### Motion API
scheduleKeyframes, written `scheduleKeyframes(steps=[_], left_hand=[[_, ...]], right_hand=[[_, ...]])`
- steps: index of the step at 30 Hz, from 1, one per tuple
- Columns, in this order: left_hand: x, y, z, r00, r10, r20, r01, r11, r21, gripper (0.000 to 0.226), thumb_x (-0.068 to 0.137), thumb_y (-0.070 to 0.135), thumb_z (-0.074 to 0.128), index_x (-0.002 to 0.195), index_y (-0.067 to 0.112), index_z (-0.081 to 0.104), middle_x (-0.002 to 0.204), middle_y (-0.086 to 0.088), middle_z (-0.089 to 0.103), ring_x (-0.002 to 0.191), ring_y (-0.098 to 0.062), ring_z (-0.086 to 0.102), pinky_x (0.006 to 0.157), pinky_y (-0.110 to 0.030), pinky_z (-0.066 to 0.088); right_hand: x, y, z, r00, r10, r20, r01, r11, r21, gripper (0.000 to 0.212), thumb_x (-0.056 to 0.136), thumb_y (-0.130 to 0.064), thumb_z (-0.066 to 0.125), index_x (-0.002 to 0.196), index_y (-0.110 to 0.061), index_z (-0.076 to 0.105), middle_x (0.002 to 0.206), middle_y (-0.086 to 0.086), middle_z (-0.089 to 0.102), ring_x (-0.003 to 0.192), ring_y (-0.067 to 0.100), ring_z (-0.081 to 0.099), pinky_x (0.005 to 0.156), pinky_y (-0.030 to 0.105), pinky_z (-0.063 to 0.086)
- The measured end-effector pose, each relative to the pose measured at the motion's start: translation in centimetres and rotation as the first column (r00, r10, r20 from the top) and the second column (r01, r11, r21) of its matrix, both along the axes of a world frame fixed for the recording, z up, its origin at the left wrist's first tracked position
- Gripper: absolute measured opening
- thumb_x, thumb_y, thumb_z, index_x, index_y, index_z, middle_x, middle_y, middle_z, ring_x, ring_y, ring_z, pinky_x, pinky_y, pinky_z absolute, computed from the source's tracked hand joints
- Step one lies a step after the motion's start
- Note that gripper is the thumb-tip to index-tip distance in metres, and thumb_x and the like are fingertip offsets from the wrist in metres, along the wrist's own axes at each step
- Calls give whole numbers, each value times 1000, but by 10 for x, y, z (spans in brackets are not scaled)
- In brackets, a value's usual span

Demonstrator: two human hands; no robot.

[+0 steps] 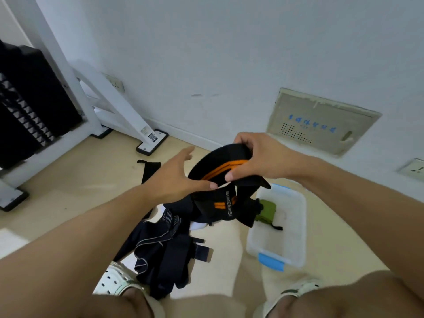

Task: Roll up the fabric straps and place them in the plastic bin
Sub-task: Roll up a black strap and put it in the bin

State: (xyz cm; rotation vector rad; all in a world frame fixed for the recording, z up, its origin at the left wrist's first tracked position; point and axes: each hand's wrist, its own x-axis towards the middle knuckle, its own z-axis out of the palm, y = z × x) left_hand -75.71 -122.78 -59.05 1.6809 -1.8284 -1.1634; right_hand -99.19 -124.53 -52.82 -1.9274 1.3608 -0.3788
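A black fabric strap with orange stripes (218, 167) is held in the air as a rolled coil, its loose tail (226, 206) hanging down. My right hand (259, 157) grips the coil from the right, fingers curled over its top and thumb under it. My left hand (181, 177) is at the coil's left side with fingers spread straight, the thumb tip touching the lower edge. The clear plastic bin (296, 239) with blue latches stands on the floor below right and holds a green roll (267, 211).
A heap of dark straps (165, 246) lies on the beige floor between my white perforated shoes (115, 280). Another black strap (149, 167) lies further back. A white machine frame with a black weight stack (29, 99) stands at left. The wall is close ahead.
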Motion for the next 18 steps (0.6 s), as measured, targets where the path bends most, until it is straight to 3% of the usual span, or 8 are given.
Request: scheduleKeyframes(steps=[3,5,8,11,13,16,18], left_hand=[[2,5,4,984,-103,-146,124,982,140,89,60,94,60,137,49,57,144,24,56,135,-3,51,120,-38,33],[6,4,5,970,-52,-239,106,969,222,94,59,105,35,118,41,72,131,21,68,130,-3,56,123,-40,27],[10,-4,3,982,78,-172,-39,975,218,108,58,108,26,106,26,76,105,9,79,113,-11,67,120,-47,33],[1,-7,1,949,149,-278,-54,945,324,103,71,100,35,115,15,73,103,-2,80,109,-21,72,114,-47,43],[-11,-8,2,875,222,-430,-23,907,421,95,83,88,42,126,9,70,111,-6,77,106,-25,72,106,-46,51],[-22,-10,11,697,385,-605,-122,895,429,52,105,43,51,124,-3,68,112,-14,72,98,-28,71,84,-40,60],[-25,-10,14,622,453,-639,-189,879,439,37,106,28,53,118,-2,70,118,-14,75,105,-29,72,81,-38,60]], right_hand=[[8,13,-16,944,130,-304,-174,977,-125,43,69,-36,87,87,-33,48,80,-12,62,72,6,59,59,26,44],[10,21,-26,875,171,-452,-298,928,-226,39,76,-35,79,90,-37,42,83,-15,57,76,11,56,63,30,44],[6,26,-35,808,220,-546,-484,776,-405,40,83,-23,73,95,-40,38,93,-16,53,83,13,55,62,31,41],[4,23,-38,785,234,-573,-608,466,-643,27,84,-8,64,96,-28,51,88,-9,56,77,18,52,59,29,36],[8,24,-42,762,275,-586,-647,312,-695,21,90,-4,48,94,-22,58,87,-3,57,74,20,48,62,30,37],[19,29,-53,700,361,-616,-709,245,-662,24,95,-5,42,95,-19,61,89,-1,59,76,22,51,68,33,46],[23,29,-62,670,395,-628,-734,233,-637,20,94,-6,47,95,-19,62,89,-1,59,76,21,53,69,32,47]])
